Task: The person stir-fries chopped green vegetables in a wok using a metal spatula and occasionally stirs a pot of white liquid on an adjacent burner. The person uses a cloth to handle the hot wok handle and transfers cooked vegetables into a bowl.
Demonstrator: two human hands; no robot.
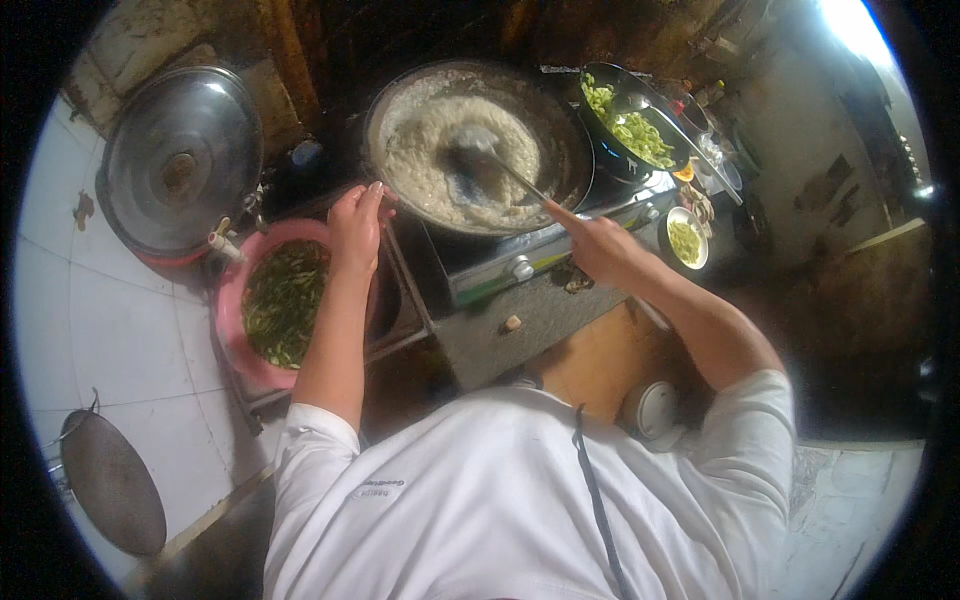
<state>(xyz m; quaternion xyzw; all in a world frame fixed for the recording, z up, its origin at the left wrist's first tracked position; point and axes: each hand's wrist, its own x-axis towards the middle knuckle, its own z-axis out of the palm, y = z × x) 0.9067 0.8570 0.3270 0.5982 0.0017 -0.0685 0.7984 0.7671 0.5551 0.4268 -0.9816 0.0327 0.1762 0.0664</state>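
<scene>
A large wok (574, 157) sits on the gas stove (487, 281), holding a thick, pale, porridge-like mass (420, 142). My right hand (604, 247) grips the handle of a metal ladle (517, 176). The ladle's head is in the pale mass and looks blurred. At the wok's near left rim, my left hand (358, 225) has its fingers and thumb closed on the edge. Below my left wrist stands a pink plastic basin (231, 322) with chopped green leaves (281, 300) in it, partly hidden by my forearm.
A black pan (622, 150) of cut green vegetables, with a metal spoon (697, 150) across it, stands right of the wok. Nearby is a small bowl (684, 238). Left are a large lid (180, 165), a tap (225, 241) and a hanging pan (112, 484). A small pale piece (512, 323) lies on the counter.
</scene>
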